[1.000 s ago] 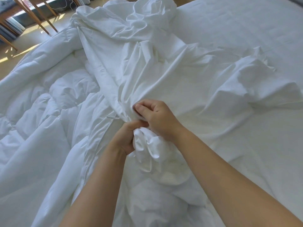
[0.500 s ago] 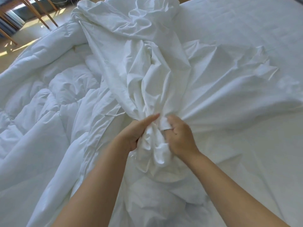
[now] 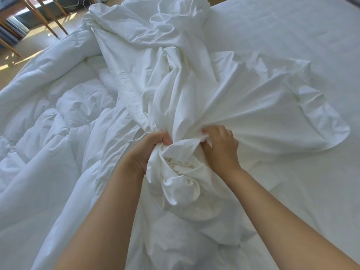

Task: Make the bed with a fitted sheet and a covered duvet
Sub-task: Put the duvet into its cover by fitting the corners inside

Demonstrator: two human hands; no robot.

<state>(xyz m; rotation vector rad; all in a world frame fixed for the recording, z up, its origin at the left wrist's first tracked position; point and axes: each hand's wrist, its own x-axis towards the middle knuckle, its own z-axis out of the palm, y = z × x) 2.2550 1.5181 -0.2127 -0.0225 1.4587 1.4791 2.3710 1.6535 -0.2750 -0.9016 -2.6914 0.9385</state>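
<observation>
From the head view, both of your hands are closed on the duvet cover [image 3: 194, 84]. Your left hand [image 3: 150, 149] is fisted round the gathered neck of cloth. Your right hand [image 3: 220, 149], just beside it, has its fingers curled into the folds. From your grip the cover runs away up the bed and fans out beyond your right hand, and a bunched wad sits between your wrists.

The cloth looks thin, light and limp. It should hold well when bunched, though loose layers may slide over each other. The hemmed band running away from your left hand looks like the surest place to take hold.

The duvet [image 3: 58, 117] lies left of your left hand. It is puffy and soft, and it will probably drag rather than lift.

Beyond the duvet, the bed's edge gives way to floor [image 3: 25, 61] and wooden legs [image 3: 44, 18], so bedding could slip off there. To the right of your right hand the fitted sheet [image 3: 292, 36] lies flat, which gives you room to spread the cover.
</observation>
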